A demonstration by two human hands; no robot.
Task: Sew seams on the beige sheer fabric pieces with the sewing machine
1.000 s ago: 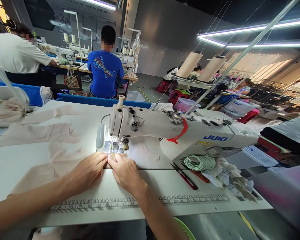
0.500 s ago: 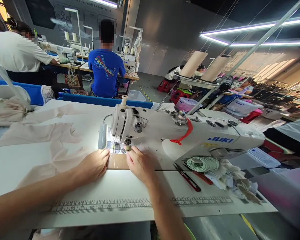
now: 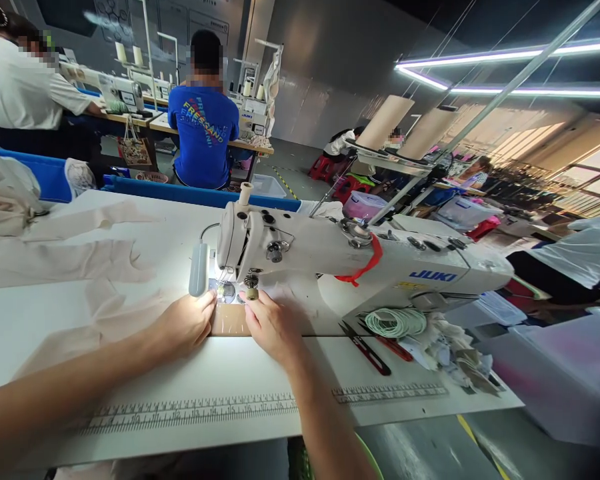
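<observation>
Left hand [image 3: 189, 321] and right hand [image 3: 274, 327] had just parted, both curled narrow, no telling if gripping, baring brown strip [image 3: 230, 321] before sewing machine [image 3: 307, 247], which stretched toward right edge of tabletop [image 3: 230, 373].

Blue JUKI lettering is standing out on the near machine [image 3: 305, 248], and a smaller JUKI is sitting on a far machine [image 3: 253, 122]. The blue shirt [image 3: 203, 143] over there is bearing, as far as I'm making out, FREESAND in several colours. Numbers are running along the ruler [image 3: 195, 413], and "prise" is showing high on the wall [image 3: 209, 4].
</observation>
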